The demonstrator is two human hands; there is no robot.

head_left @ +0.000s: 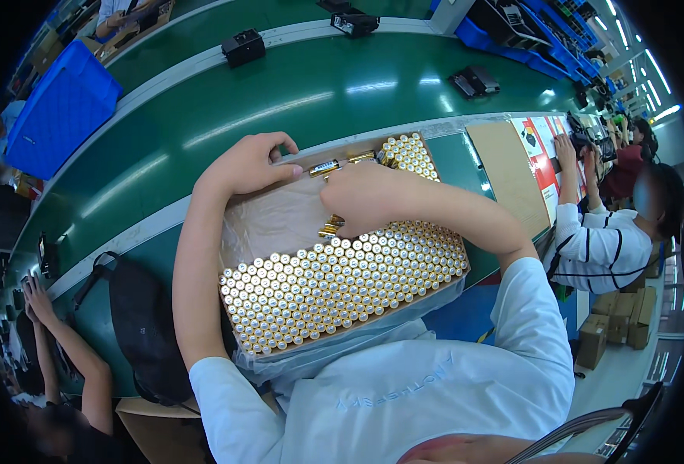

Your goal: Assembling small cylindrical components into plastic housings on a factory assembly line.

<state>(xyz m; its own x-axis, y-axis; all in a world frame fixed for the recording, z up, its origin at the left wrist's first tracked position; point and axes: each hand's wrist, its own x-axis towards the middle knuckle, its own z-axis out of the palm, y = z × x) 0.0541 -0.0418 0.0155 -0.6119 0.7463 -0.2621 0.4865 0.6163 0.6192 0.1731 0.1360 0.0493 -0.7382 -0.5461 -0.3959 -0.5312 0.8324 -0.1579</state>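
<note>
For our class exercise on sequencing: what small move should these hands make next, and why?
Probably have the left hand stand the loose battery upright: it lies on its side close by that hand, while the packed batteries stand on end.

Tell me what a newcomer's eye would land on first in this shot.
Probably the dense pack of batteries, round ends up, along the near side of the open box at the centre. Next, the person's right grip over the box, with a few loose batteries lying on their sides by it. Then the big blue bin at the upper left.
</note>
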